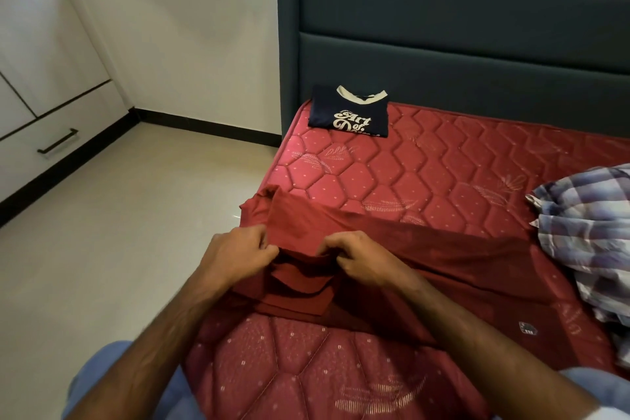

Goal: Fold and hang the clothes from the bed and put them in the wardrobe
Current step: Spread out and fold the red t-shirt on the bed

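Observation:
A dark red garment (443,259) lies spread across the near corner of the red quilted mattress (426,160), with one end hanging over the left edge. My left hand (238,252) and my right hand (358,259) each pinch a fold of this garment close together, bunching the cloth between them. A folded navy T-shirt (347,112) with a white collar and white lettering sits at the far corner by the headboard. A crumpled blue and white checked shirt (586,242) lies at the right edge of the view.
The dark green padded headboard (460,27) rises behind the bed. Beige tiled floor (119,232) lies to the left. White cabinet drawers with a black handle (58,141) stand along the left wall.

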The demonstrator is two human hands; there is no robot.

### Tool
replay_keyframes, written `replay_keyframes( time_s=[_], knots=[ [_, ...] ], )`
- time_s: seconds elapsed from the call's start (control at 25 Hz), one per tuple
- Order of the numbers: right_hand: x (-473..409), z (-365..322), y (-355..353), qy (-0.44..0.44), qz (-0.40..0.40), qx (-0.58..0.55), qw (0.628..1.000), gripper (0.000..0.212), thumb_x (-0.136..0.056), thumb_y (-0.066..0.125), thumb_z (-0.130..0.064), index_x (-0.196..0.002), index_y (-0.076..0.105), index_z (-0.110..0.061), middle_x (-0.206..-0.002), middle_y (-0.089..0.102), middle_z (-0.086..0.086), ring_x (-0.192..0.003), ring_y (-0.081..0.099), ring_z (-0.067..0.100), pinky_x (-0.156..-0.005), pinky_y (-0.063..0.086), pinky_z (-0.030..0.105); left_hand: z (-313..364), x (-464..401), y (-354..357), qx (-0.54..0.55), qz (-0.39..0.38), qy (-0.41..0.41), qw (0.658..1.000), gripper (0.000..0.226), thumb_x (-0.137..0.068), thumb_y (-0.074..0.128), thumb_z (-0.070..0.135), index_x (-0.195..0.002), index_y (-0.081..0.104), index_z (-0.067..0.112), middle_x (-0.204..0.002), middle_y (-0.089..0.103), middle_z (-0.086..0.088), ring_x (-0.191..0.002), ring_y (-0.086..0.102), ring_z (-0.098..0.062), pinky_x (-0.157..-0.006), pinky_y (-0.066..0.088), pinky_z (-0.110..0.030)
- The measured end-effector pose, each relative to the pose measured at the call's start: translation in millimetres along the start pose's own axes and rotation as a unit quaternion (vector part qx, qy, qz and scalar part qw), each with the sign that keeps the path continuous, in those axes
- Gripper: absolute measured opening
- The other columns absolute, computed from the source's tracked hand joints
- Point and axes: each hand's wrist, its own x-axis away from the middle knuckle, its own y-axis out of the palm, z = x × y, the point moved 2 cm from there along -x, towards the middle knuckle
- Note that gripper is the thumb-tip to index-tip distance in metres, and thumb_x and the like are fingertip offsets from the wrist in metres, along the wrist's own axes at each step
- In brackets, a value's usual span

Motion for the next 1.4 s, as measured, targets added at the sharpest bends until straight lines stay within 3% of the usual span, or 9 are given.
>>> replay_keyframes(
  time_s=[0.24, 0.52, 0.64, 0.76, 0.92, 1.12, 1.24, 1.32, 1.4],
  knots=[
    [9, 6, 2, -0.018, 0.001, -0.037, 0.999, 0.054, -0.068, 0.046, 0.011, -0.106, 0.075, -0.014, -0.101, 0.066, -0.006, -0.096, 0.061, 0.005, -0.085, 0.043, 0.015, -12, 12, 15, 0.007, -0.245, 0.043, 0.968, 0.028, -0.096, 0.051, 0.045, -0.083, 0.057, 0.021, -0.075, 0.073, 0.009, -0.075, 0.069, -0.012, -0.078, 0.054, -0.035],
    [23, 24, 5, 0.021, -0.058, -0.084, 0.995, 0.066, -0.072, 0.067, -0.020, -0.135, 0.059, -0.037, -0.137, 0.045, -0.013, -0.132, 0.042, 0.007, -0.112, 0.034, 0.021, -28, 9, 16, -0.044, -0.074, 0.279, 0.956, 0.055, -0.083, 0.053, 0.018, -0.133, 0.039, 0.035, -0.133, 0.040, 0.010, -0.096, 0.058, -0.017, -0.074, 0.050, -0.037],
    [28, 33, 13, 0.038, -0.046, -0.033, 0.998, 0.082, -0.068, 0.055, 0.000, -0.139, 0.058, -0.041, -0.143, 0.042, -0.019, -0.132, 0.035, 0.007, -0.115, 0.031, 0.029, -39, 1, 34, -0.098, -0.029, 0.313, 0.944, 0.060, -0.087, 0.051, 0.026, -0.145, 0.042, 0.041, -0.138, 0.045, 0.011, -0.111, 0.056, -0.012, -0.078, 0.051, -0.035],
    [25, 41, 20, 0.035, -0.009, 0.000, 0.999, 0.069, -0.080, 0.062, -0.004, -0.137, 0.061, -0.042, -0.141, 0.047, -0.020, -0.128, 0.038, 0.009, -0.115, 0.032, 0.043, -47, -3, 49, -0.138, -0.026, 0.337, 0.931, 0.049, -0.091, 0.045, 0.049, -0.140, 0.051, 0.045, -0.134, 0.052, 0.015, -0.110, 0.058, -0.011, -0.078, 0.051, -0.036],
    [21, 42, 26, 0.021, -0.019, 0.054, 0.998, 0.036, -0.098, 0.065, -0.029, -0.130, 0.066, -0.044, -0.140, 0.051, -0.020, -0.127, 0.040, 0.007, -0.111, 0.030, 0.043, -47, 0, 51, -0.122, 0.026, 0.380, 0.917, 0.038, -0.094, 0.045, 0.043, -0.124, 0.068, 0.039, -0.123, 0.063, 0.014, -0.100, 0.062, -0.011, -0.072, 0.047, -0.031],
    [16, 43, 16, 0.001, 0.070, -0.184, 0.980, 0.026, -0.097, 0.060, -0.015, -0.108, 0.075, -0.033, -0.132, 0.065, -0.016, -0.136, 0.046, 0.003, -0.116, 0.033, 0.031, -30, -4, 29, 0.033, 0.117, 0.332, 0.936, 0.028, -0.099, 0.048, 0.040, -0.100, 0.071, 0.024, -0.132, 0.063, 0.017, -0.133, 0.051, -0.009, -0.103, 0.030, -0.038],
    [9, 36, 4, 0.061, 0.101, -0.479, 0.870, 0.019, -0.096, 0.055, -0.009, -0.096, 0.073, -0.016, -0.103, 0.076, 0.002, -0.101, 0.070, 0.019, -0.090, 0.054, 0.034, -10, -14, 13, 0.081, 0.108, 0.321, 0.937, 0.044, -0.105, 0.039, 0.046, -0.099, 0.067, 0.013, -0.100, 0.070, 0.007, -0.103, 0.064, -0.013, -0.110, 0.031, -0.021],
    [-3, 38, -2, 0.119, 0.150, -0.496, 0.847, 0.015, -0.103, 0.049, -0.004, -0.093, 0.061, -0.006, -0.072, 0.065, 0.003, -0.061, 0.061, 0.009, -0.059, 0.051, 0.021, 1, -30, 15, 0.086, 0.087, 0.269, 0.955, 0.043, -0.103, 0.040, 0.048, -0.093, 0.061, 0.011, -0.079, 0.063, 0.003, -0.079, 0.062, -0.017, -0.086, 0.049, -0.029],
    [-18, 50, 0, 0.192, 0.185, -0.461, 0.846, 0.022, -0.107, 0.044, -0.008, -0.088, 0.056, -0.011, -0.066, 0.052, 0.001, -0.054, 0.049, 0.009, -0.049, 0.042, 0.019, 7, -53, 20, 0.183, 0.054, 0.142, 0.971, 0.038, -0.103, 0.045, 0.047, -0.089, 0.057, 0.013, -0.075, 0.060, 0.004, -0.072, 0.059, -0.013, -0.072, 0.047, -0.038]
  ],
)
